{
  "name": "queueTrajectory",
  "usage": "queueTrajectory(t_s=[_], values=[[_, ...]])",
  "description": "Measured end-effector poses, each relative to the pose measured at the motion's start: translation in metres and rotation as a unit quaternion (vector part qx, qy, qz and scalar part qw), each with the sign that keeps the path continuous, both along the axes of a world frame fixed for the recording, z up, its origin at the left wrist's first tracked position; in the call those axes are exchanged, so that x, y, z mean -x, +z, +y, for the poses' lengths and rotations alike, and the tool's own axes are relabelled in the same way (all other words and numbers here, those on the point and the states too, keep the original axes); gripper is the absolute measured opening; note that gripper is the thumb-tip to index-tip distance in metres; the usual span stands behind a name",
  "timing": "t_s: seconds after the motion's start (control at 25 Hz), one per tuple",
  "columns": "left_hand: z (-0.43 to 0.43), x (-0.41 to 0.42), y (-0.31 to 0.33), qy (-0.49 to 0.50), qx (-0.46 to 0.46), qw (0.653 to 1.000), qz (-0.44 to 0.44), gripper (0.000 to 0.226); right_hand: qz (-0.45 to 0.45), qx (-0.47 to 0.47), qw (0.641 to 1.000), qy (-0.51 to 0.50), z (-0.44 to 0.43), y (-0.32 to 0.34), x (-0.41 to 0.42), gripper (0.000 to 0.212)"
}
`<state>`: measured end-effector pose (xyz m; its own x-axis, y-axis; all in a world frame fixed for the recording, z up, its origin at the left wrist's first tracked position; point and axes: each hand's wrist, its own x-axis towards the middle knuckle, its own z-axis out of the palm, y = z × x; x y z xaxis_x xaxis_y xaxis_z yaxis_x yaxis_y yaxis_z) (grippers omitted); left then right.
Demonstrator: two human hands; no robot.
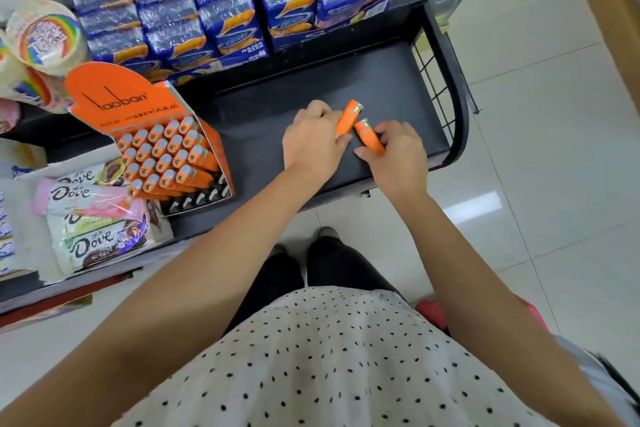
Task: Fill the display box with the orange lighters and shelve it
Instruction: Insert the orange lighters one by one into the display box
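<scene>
Grip, left hand: left hand (313, 140) is clenched around one orange lighter (347, 121), thumb and fingers on its lower body, metal cap poking up and away from the person.
Grip, right hand: right hand (398, 151) is pinching a second orange lighter (369, 136) low down by the dark shelf (277, 121); can't tell if it has left the shelf or is touching it.
Where the box is: display box (173, 163) sits on the same shelf, well to the left of both hands, next to the Dove chocolate bars (90, 218). Mostly full, caps up in rows, with one row of open slots showing along its near edge.
Doing this step well: I'd say get both lighters turned cap-up to match the rows, then carry them over and drop each straight down into a near-edge slot. Push gently, since the box looks like light card and could slide.
Hard to see: fingers cover most of both lighter bodies, so how firm the hold is stays a guess. No other loose lighters show, but the hands could be hiding some. Slot count is fuzzy too, and the box's back rows sit under its orange header card (117, 97).
</scene>
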<state>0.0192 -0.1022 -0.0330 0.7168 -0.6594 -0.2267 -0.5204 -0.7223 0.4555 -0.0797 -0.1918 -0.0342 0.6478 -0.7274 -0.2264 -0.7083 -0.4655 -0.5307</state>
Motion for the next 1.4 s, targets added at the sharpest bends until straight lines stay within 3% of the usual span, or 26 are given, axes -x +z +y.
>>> queueTrajectory(t_s=[0.12,0.32,0.4,0.56,0.72,0.8,0.88,1.08,1.4], values=[[-0.006,-0.001,0.007,0.02,-0.031,0.999,-0.007,0.023,0.025,-0.004,1.0,0.011,-0.003,0.001,-0.004,0.032],[0.013,-0.001,0.011,0.076,0.047,0.994,0.061,0.02,-0.065,-0.106,0.992,-0.031,0.001,0.015,-0.004,0.021],[0.029,-0.001,0.013,0.083,0.093,0.989,0.086,0.03,-0.091,-0.135,0.986,-0.033,0.01,0.023,-0.007,0.024],[0.069,0.005,0.029,0.07,0.159,0.984,0.044,0.033,-0.159,-0.153,0.975,-0.003,0.037,0.04,-0.019,0.03],[0.117,0.014,0.044,0.132,0.254,0.954,0.085,0.031,-0.221,-0.186,0.955,0.068,0.074,0.057,-0.028,0.051],[0.146,0.015,0.048,0.138,0.292,0.942,0.096,0.041,-0.232,-0.187,0.949,0.108,0.095,0.059,-0.032,0.052],[0.171,0.014,0.052,0.14,0.299,0.941,0.068,0.053,-0.244,-0.184,0.943,0.135,0.113,0.057,-0.034,0.046],[0.204,0.009,0.056,0.195,0.296,0.935,-0.028,0.04,-0.271,-0.193,0.932,0.146,0.148,0.047,-0.038,0.04],[0.252,0.001,0.032,0.2,0.284,0.93,-0.124,0.028,-0.299,-0.093,0.937,0.158,0.173,0.027,-0.054,0.033]])
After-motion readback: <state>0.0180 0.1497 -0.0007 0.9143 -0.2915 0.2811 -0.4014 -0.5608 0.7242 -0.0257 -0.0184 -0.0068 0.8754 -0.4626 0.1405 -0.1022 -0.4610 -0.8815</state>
